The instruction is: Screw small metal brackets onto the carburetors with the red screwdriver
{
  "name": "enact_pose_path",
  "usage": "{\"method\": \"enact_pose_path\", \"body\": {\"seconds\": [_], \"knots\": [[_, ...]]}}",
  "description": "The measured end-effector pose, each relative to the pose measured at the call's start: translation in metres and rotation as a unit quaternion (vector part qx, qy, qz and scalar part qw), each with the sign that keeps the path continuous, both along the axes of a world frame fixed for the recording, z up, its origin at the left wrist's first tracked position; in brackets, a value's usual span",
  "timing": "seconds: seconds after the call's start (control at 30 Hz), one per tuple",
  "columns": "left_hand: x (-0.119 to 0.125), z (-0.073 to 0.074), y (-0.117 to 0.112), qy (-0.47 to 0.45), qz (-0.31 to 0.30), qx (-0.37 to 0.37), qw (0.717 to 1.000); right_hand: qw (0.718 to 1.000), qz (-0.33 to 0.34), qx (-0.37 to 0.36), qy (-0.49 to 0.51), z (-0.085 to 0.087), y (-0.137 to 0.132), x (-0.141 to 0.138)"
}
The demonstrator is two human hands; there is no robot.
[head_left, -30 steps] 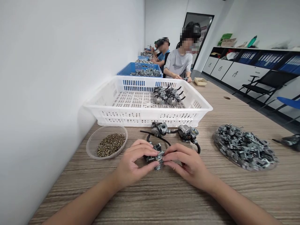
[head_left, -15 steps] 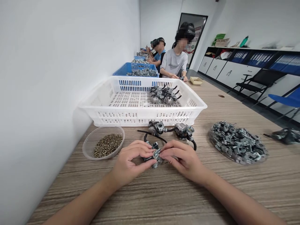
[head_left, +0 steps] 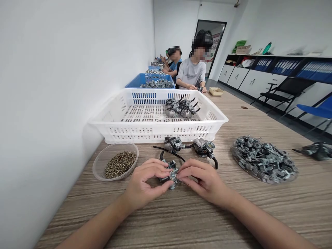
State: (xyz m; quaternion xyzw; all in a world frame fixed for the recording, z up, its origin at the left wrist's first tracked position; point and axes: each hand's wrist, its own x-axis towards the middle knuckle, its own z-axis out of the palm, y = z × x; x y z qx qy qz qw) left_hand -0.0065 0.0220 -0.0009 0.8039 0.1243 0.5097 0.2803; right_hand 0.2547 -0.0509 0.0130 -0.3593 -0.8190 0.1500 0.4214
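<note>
A small metal carburetor (head_left: 172,176) with a black hose rests on the table between my hands. My left hand (head_left: 146,180) grips it from the left, thumb at the near side and fingers at the far side. My right hand (head_left: 203,180) pinches at its right side; whether a small part is between those fingertips is hidden. Just beyond stand two more carburetors, one on the left (head_left: 173,144) and one on the right (head_left: 204,147), with black hoses. To the left, a clear round tub (head_left: 97,169) holds many small brass-coloured screws.
A white plastic crate (head_left: 160,130) with several carburetors stands behind. At right are a clear dish (head_left: 237,166) heaped with metal parts and another carburetor (head_left: 315,150). A wall runs along the left. Co-workers (head_left: 193,74) sit farther down the table (head_left: 249,214).
The view has tilted up slightly, so everything sits a little lower. Both hands stay at the same carburetor, with only small finger shifts.
</note>
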Motion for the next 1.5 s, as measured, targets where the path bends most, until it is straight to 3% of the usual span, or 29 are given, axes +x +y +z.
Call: {"method": "enact_pose_path", "body": {"seconds": [0.37, 1.5], "knots": [[0.0009, 0.0013, -0.0018, 0.005, 0.009, 0.027, 1.000, 0.996, -0.027, 0.058, -0.065, -0.0019, -0.0037, 0.0028], [0.0054, -0.0007, -0.0098, -0.006, 0.017, 0.003, 1.000, 0.995, -0.007, 0.058, -0.085, 0.0047, -0.0081, 0.0010]]}}
